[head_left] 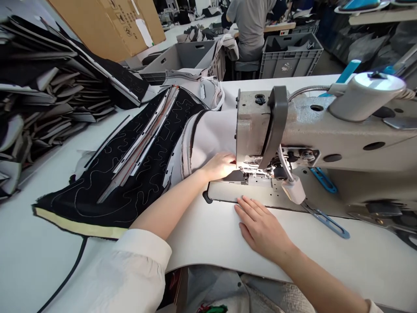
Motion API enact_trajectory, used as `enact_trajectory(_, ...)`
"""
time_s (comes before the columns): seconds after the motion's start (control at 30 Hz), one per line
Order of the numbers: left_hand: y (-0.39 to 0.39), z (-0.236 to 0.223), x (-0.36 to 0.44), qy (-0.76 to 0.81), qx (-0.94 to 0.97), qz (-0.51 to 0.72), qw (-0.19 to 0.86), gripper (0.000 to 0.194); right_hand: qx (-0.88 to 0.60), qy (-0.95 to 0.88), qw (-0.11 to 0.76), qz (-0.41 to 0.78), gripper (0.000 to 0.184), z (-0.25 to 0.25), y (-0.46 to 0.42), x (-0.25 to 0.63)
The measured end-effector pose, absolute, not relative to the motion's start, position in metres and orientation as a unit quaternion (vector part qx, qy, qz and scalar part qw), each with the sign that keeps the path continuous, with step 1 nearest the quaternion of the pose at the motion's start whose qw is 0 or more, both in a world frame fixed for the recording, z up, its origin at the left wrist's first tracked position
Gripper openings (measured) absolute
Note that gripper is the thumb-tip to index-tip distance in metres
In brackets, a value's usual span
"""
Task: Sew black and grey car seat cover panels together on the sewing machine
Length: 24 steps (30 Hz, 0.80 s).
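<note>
A pale grey fabric panel [208, 230] lies across the table and runs under the head of a sewing machine [312, 126]. My left hand [219, 166] rests on this panel right beside the needle area, fingers curled down onto the cloth. My right hand [260, 226] lies flat on the same panel in front of the machine bed, fingers stretched out and together. To the left, a black quilted piece [124, 174] with a yellow foam edge is joined to the grey panel.
Stacks of cut black and grey pieces [42, 100] fill the left side. Grey plastic crates [289, 54] and a cardboard box [110, 26] stand behind the table. Another person in a grey shirt [250, 21] sits at the back. A lamp head [368, 93] sits over the machine.
</note>
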<state>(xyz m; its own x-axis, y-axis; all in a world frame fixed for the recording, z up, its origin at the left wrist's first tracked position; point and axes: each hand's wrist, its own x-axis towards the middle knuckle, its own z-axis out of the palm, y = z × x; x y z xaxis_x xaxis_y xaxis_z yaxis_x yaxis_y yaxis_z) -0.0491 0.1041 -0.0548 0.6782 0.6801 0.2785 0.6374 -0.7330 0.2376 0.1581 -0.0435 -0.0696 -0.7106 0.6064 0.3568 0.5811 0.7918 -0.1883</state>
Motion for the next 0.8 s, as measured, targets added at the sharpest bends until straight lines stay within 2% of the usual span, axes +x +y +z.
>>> enact_trajectory(0.2, 0.102, -0.057, -0.049, 0.365, 0.913, 0.178, 0.046, 0.025, -0.325, -0.923, 0.203, 0.03, 0.036, -0.071, -0.044, 0.159)
enact_trajectory(0.4, 0.086, -0.063, -0.05, 0.395, 0.905, 0.155, -0.01, 0.027, -0.324, -0.924, 0.199, 0.03, 0.037, -0.07, -0.044, 0.16)
enact_trajectory(0.5, 0.055, -0.041, -0.056, 0.406, 0.904, 0.114, -0.065, 0.028, -0.325, -0.925, 0.194, 0.034, 0.037, -0.07, -0.044, 0.161)
enact_trajectory(0.63, 0.014, 0.015, -0.081, 0.471, 0.865, 0.097, -0.145, 0.027, -0.324, -0.928, 0.181, 0.043, 0.037, -0.07, -0.043, 0.162)
enact_trajectory(0.7, 0.01, 0.033, -0.098, 0.573, 0.8, 0.109, -0.145, 0.036, -0.324, -0.928, 0.179, 0.045, 0.038, -0.07, -0.044, 0.163)
enact_trajectory(0.8, 0.022, 0.025, -0.12, 0.702, 0.699, 0.137, -0.024, 0.07, -0.327, -0.926, 0.182, 0.044, 0.037, -0.069, -0.045, 0.163)
